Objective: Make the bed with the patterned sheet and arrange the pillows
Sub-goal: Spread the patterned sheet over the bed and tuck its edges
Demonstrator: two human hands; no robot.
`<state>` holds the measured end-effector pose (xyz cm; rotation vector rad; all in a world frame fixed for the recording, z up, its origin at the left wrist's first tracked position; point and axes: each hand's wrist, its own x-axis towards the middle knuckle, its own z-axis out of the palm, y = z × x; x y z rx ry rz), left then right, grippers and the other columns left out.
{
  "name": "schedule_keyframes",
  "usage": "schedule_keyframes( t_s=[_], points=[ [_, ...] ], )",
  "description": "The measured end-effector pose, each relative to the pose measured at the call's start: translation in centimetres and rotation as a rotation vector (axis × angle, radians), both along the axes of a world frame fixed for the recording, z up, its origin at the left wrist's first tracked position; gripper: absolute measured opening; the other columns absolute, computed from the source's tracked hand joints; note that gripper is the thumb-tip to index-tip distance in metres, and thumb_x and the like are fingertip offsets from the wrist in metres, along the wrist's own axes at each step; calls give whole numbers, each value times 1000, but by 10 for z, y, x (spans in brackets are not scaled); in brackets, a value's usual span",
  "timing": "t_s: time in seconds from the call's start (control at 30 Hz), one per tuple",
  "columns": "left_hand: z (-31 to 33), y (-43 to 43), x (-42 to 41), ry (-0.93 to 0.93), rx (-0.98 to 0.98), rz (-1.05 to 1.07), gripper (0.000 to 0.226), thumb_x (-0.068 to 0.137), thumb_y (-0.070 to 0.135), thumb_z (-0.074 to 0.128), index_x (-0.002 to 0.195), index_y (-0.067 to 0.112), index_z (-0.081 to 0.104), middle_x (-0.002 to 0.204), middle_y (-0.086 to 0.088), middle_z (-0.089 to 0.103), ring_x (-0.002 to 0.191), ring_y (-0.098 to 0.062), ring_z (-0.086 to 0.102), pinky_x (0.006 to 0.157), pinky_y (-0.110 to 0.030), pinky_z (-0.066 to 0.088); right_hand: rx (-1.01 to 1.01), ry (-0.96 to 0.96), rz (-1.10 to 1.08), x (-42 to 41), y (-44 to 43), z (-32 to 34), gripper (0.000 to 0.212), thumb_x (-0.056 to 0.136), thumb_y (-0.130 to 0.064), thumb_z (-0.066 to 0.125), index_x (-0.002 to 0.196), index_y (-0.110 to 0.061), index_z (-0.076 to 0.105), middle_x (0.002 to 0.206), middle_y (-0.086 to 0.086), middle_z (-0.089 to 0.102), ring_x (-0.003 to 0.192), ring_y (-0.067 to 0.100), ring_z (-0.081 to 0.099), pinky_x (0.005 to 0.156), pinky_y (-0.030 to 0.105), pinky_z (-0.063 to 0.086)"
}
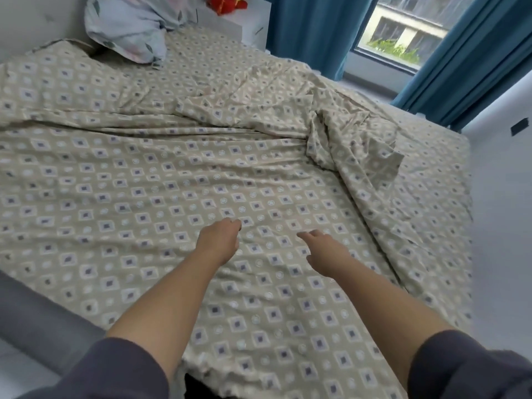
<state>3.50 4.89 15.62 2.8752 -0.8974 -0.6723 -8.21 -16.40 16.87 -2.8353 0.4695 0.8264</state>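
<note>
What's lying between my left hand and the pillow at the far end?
Only patterned sheet, in the head view: flat near the left hand, then a long crease across it before the pillow.

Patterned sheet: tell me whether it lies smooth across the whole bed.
No, the patterned sheet is bunched into a crumpled ridge on its far right side.

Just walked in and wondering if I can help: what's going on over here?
A person is spreading the patterned sheet. The left hand and the right hand reach out low over its near middle. The right hand's fingers are extended; whether the left hand grips fabric is unclear. The sheet lies mostly flat but has a bunched fold at the far right. One pillow sits crumpled at the far left corner, not yet arranged.
</note>
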Motion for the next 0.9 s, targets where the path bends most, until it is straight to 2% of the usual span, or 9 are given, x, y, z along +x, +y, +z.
schedule_keyframes(
  t_s=[0.23, 0.37, 0.5, 0.6, 0.67, 0.73, 0.83, 0.9],
  points=[
    [-13, -71, -65, 55, -39, -51, 32, 96, 25, 49, 127, 19, 47, 127, -1, 52, 106, -23, 56, 78, -35, 46, 23, 16, -87, -83, -57, -22, 62, 92, -5, 43, 146, -29, 25, 143, 3, 38, 119, 28, 47, 80, 37, 50],
    [-27, -104, -109, 67, -14, -66, 30, 96, 24, 47, 126, 18, 48, 124, -3, 52, 104, -25, 56, 72, -32, 41, 47, 68, -85, -134, -85, -42, 59, 94, -9, 43, 147, -28, 25, 144, 4, 38, 122, 28, 46, 87, 38, 49],
    [-52, -146, -185, 116, -18, -43, 30, 97, 28, 47, 125, 18, 51, 125, -2, 53, 109, -24, 54, 83, -35, 44, 58, 83, -96, -205, -136, -61, 55, 96, -11, 41, 147, -25, 27, 146, 4, 36, 125, 26, 44, 91, 38, 47],
    [-75, -176, -252, 87, -12, 7, 28, 97, 31, 46, 122, 21, 55, 123, 1, 59, 114, -21, 54, 95, -36, 37, 19, 66, -44, -261, -177, -76, 48, 97, -17, 43, 144, -20, 35, 144, 3, 40, 127, 25, 43, 95, 36, 43],
    [-93, -198, -307, 116, -27, 52, 27, 97, 31, 46, 120, 22, 56, 119, 2, 63, 111, -20, 56, 98, -36, 34, 30, 72, -17, -307, -206, -91, 42, 96, -21, 46, 138, -19, 42, 140, 2, 43, 125, 24, 44, 97, 36, 43],
    [-113, -218, -363, 182, -47, 88, 26, 96, 31, 47, 119, 21, 57, 117, 2, 64, 108, -21, 58, 94, -34, 38, 43, 83, -33, -353, -234, -112, 41, 94, -19, 47, 135, -18, 44, 138, 2, 44, 122, 23, 46, 95, 35, 45],
    [-143, -253, -439, 296, -63, 73, 25, 94, 31, 51, 115, 20, 59, 114, 1, 64, 104, -22, 60, 84, -32, 46, 42, 112, -182, -408, -278, -145, 44, 92, -12, 44, 136, -18, 40, 135, 4, 43, 116, 25, 49, 85, 33, 45],
    [-162, -271, -473, 343, -66, 22, 25, 94, 32, 51, 115, 21, 58, 115, 1, 61, 104, -21, 59, 84, -33, 47, 42, 96, -300, -434, -300, -170, 49, 91, -13, 46, 138, -20, 35, 135, 7, 43, 115, 27, 48, 90, 36, 46]
  ],
)
